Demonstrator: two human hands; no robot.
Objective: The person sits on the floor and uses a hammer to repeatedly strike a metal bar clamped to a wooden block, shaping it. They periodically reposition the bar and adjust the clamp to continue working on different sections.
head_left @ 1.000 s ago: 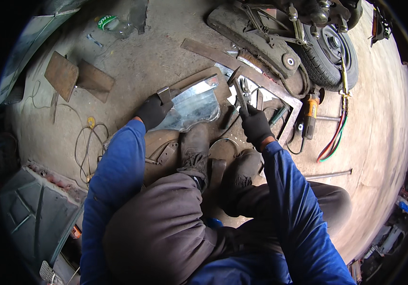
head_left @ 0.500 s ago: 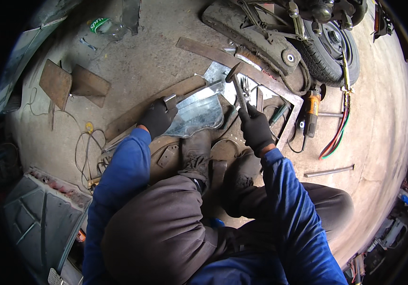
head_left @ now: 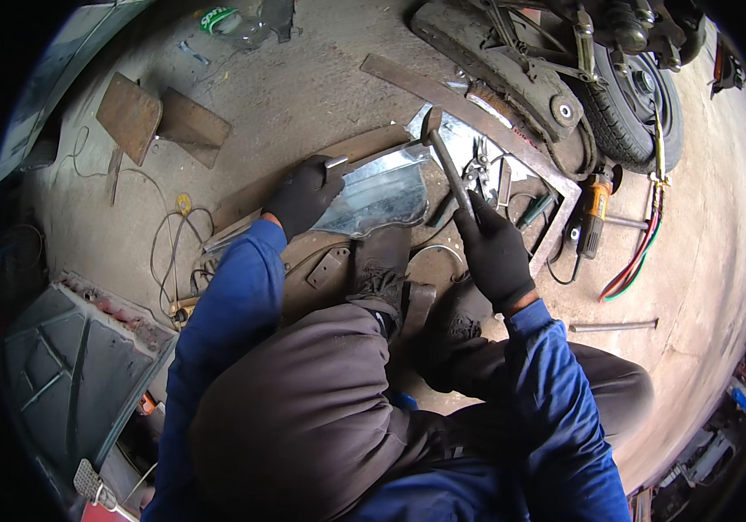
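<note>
A bent sheet of shiny galvanized metal lies across the floor in front of my boots, its near edge curved. My gloved left hand is closed at the sheet's left part, gripping a short metal piece whose shiny end sticks out past the fingers. The rest of that piece is hidden in the glove. My gloved right hand is wrapped round the handle of a hammer. Its head is raised near the sheet's far right corner. Tin snips lie beyond the handle.
A flat steel bar frame borders the far side. To the right lie an angle grinder, coloured hoses and a metal rod. A wheel stands far right. Rusty plates and a loose cable are at left.
The view has shifted, so the floor things appear further right. The metal piece in my left hand has turned and now shows a narrower end. My right hand keeps hold of the hammer.
</note>
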